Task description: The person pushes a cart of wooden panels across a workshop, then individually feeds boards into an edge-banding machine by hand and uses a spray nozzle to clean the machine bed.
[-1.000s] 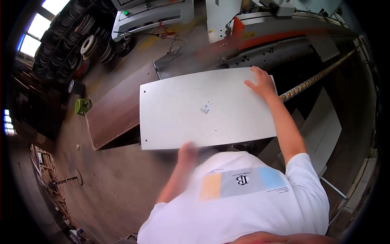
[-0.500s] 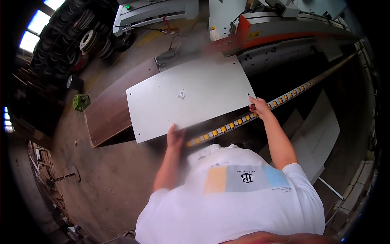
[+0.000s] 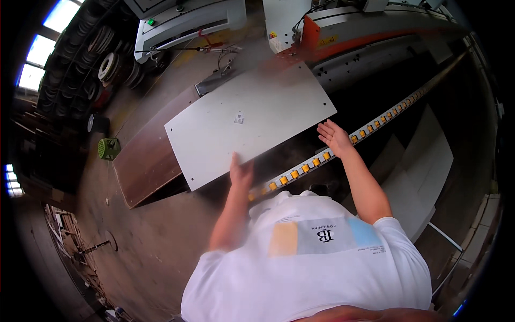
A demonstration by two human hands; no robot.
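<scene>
A large flat white panel (image 3: 268, 118) with small holes near its corners and a small printed label lies tilted in front of me. At its near edge is my left hand (image 3: 241, 173), thumb on the top face and blurred fingers at the edge, partly hidden below it. My right hand (image 3: 336, 137) is open, fingers stretched out, just off the panel's right near corner and holding nothing. Close to that hand runs a long rail with yellow rollers (image 3: 327, 155). Under the panel's left part lies a brown board (image 3: 145, 161).
An orange and grey machine (image 3: 311, 37) stands behind the panel, with another grey machine (image 3: 190, 29) at the far left. A green stool (image 3: 109, 148) is on the floor at left. White sheets (image 3: 424, 166) lean at right. Dark reels (image 3: 107, 67) are stacked at back left.
My right hand has let go of the panel's right corner and opened beside it. The panel sits slightly differently angled in view, and my left hand has shifted a little to the right.
</scene>
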